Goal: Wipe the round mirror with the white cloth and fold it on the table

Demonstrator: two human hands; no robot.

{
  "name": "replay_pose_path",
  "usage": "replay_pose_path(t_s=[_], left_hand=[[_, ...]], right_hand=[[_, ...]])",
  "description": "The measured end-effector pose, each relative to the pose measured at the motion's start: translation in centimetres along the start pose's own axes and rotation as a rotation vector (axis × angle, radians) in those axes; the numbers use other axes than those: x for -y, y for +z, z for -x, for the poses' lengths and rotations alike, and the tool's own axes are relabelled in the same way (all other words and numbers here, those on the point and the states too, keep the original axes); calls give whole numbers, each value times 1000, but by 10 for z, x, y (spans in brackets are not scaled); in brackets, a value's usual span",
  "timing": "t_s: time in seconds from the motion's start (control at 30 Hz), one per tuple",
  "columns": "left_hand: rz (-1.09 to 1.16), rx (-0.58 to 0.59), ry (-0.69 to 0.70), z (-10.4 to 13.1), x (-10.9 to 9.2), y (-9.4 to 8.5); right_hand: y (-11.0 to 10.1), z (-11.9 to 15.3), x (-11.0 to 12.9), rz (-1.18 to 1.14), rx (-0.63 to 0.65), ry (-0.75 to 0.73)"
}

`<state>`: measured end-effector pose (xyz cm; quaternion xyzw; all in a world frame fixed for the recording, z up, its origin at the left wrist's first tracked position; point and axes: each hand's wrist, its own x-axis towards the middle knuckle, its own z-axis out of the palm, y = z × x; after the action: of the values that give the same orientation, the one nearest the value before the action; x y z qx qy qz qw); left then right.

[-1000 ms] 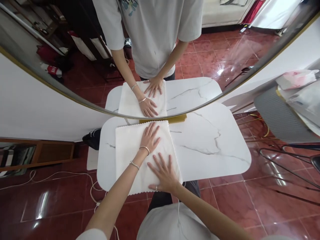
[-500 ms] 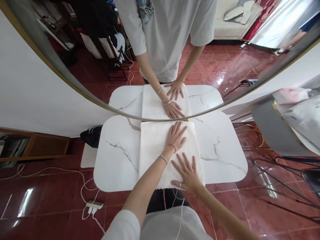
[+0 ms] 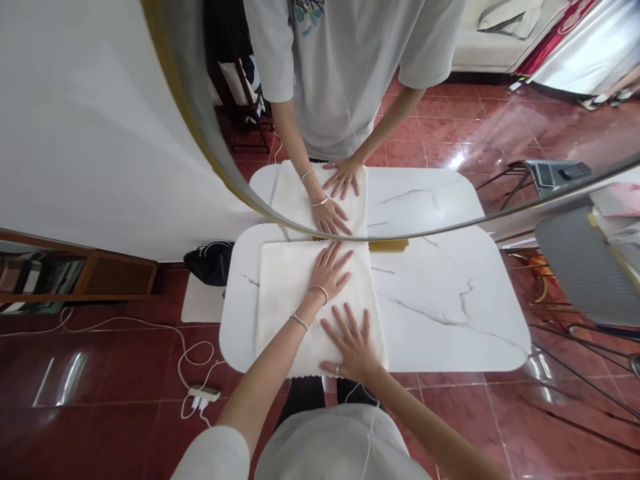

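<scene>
Nearest us, our right hand (image 3: pixel 354 350) lies palm down, grip wide, grasping nothing, on the scallop-edged white cloth (image 3: pixel 285 293). The cloth lies left of middle on the marble-patterned surface (image 3: pixel 440 333), its near edge at or slightly past the surface's rim; uneven pressure could drag it off there, we judge. Farther out, our left hand (image 3: pixel 330 270) presses flat, fingers spread, likewise holding nothing; opposed pushes could crease the fabric. Beyond, fingertips sit close to the mirror (image 3: pixel 225 177): overreaching risks a knock or smudge.
</scene>
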<state>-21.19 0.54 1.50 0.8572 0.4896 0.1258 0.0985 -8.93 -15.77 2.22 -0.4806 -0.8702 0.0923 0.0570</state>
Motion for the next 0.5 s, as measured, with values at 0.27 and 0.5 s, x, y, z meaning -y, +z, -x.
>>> replay_pose_path(t_s=[0.27,0.5], left_hand=[[12,35,-20,27,42,-17],[-38,-14,-283,87,105,-46]], right_hand=[[11,-26,43,-30,-69,-4],[9,-77,7,10,-323,198]])
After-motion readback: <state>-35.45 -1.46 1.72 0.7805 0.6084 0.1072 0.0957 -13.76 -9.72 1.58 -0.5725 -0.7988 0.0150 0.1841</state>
